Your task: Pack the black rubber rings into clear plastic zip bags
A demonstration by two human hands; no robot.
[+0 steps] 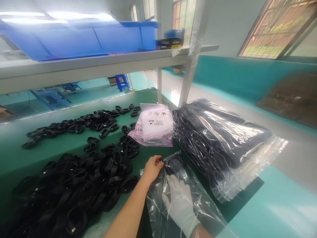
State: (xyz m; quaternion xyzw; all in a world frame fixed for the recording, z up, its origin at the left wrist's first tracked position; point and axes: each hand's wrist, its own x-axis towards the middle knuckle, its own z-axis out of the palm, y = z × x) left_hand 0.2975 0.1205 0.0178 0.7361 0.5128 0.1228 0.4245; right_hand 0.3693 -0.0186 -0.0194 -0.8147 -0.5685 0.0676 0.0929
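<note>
My bare left hand [153,168] pinches the far end of a black coiled cable [173,164] lying inside a clear plastic bag [198,201] on the green table [61,145]. My right hand [179,200], in a white glove, lies flat with fingers stretched out on the same bag, pressing it down just behind the coil. A big heap of black coiled cables [81,178] sits to the left of both hands.
A tall stack of clear bags with black cables [218,138] stands right of my hands, overhanging the table edge. A pile of pink bags [155,127] lies behind. A grey shelf [99,62] overhead carries a blue bin [81,38].
</note>
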